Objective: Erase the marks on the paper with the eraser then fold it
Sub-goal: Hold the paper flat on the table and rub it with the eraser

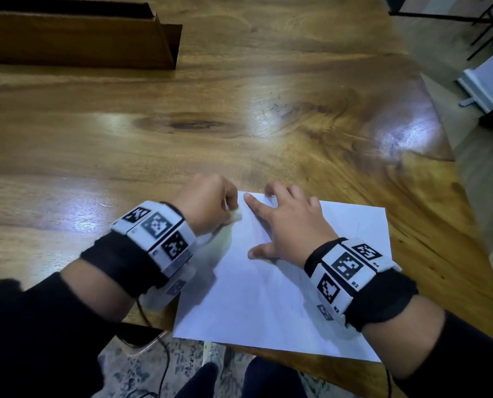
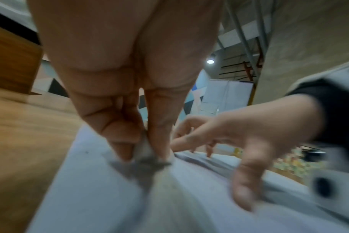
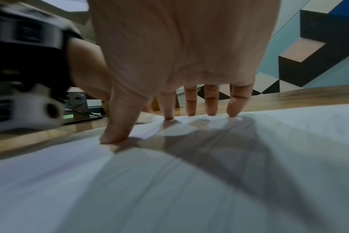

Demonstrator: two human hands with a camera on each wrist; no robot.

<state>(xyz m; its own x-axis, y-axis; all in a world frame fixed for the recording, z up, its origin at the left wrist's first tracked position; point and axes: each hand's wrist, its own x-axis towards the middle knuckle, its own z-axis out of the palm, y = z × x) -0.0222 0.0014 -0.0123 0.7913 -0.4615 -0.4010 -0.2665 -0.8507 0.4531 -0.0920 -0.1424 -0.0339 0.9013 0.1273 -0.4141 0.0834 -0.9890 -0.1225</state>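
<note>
A white sheet of paper (image 1: pixel 268 297) lies on the wooden table (image 1: pixel 182 124) near its front edge. My left hand (image 1: pixel 208 205) pinches a small white eraser (image 1: pixel 235 216) and holds it down on the paper's far left edge; in the left wrist view the eraser (image 2: pixel 143 148) sits between thumb and fingers, its tip dark against the paper (image 2: pixel 90 189). My right hand (image 1: pixel 291 222) lies spread on the sheet's far part, fingertips (image 3: pixel 167 116) pressing the paper (image 3: pixel 169 189) flat. Any marks under the hands are too faint or blurred to make out.
A long brown wooden box (image 1: pixel 76 38) stands at the table's far left. The table's right edge (image 1: pixel 452 156) drops to the floor, with white furniture (image 1: pixel 486 84) beyond. A dark phone-like object (image 1: pixel 139 334) sits at the front edge under my left forearm.
</note>
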